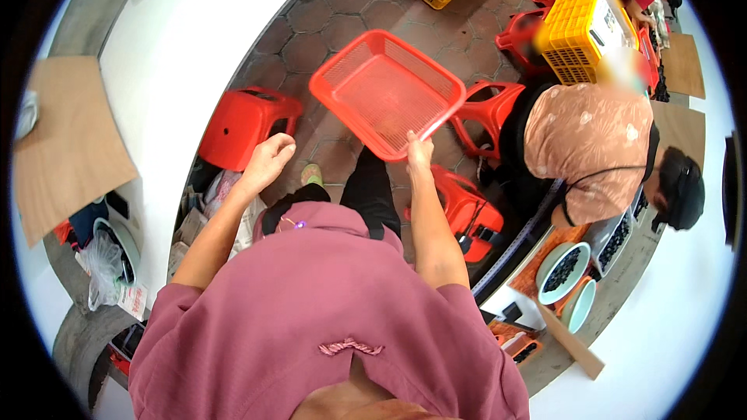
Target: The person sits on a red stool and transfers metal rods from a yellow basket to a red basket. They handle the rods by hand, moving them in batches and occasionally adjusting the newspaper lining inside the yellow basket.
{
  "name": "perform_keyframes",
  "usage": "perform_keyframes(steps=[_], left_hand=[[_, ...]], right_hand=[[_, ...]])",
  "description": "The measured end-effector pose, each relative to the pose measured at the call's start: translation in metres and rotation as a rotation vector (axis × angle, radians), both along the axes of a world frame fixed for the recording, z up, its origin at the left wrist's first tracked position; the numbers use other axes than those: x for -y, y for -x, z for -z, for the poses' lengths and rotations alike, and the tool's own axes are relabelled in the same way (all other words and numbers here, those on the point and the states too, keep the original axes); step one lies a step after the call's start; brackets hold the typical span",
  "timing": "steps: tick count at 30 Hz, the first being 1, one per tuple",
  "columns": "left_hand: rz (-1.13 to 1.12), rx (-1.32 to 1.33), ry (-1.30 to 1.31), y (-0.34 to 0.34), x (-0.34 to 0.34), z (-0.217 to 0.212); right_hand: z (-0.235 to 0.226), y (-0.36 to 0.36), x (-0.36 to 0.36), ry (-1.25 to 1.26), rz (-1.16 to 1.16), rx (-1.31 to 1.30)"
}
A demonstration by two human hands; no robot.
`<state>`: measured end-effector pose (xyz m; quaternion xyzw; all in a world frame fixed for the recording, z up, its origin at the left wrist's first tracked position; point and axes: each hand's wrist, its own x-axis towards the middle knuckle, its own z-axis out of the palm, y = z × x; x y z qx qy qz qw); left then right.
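Note:
A shallow red plastic basket [383, 85] with mesh sides hangs tilted in front of me, above the tiled floor, and nothing shows inside it. My right hand [420, 152] grips its near right rim. Away from the basket, at the left, my left hand [270, 157] is raised with its fingers curled in, and I see nothing in it. Just behind that hand, by the white table edge, stands a red stool [237, 131]. My feet are below, one partly visible in a green shoe [312, 174].
At the right, a person in an orange patterned top [591, 140] leans over a workbench bearing pale basins of dark pieces [563, 271]. Red stools [484, 113] stand nearby. Yellow crates [574, 35] are behind. A long white table [187, 23] curves along the left.

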<state>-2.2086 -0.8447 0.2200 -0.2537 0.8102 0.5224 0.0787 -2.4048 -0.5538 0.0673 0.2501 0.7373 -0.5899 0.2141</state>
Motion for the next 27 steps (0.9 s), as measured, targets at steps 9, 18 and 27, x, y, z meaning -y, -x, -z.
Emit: perform_keyframes(steps=[9, 18, 27], left_hand=[[-0.002, -0.011, 0.053, 0.202, -0.017, -0.024], [-0.091, -0.034, -0.048, 0.433, 0.043, -0.003], [0.05, 0.035, -0.124, 0.637, 0.076, 0.056]], right_hand=[[0.056, 0.244, 0.055, -0.13, -0.261, 0.123], [0.099, 0.428, 0.165, -0.293, -0.384, 0.155], [0.098, 0.598, 0.252, -0.525, -0.699, 0.312]])
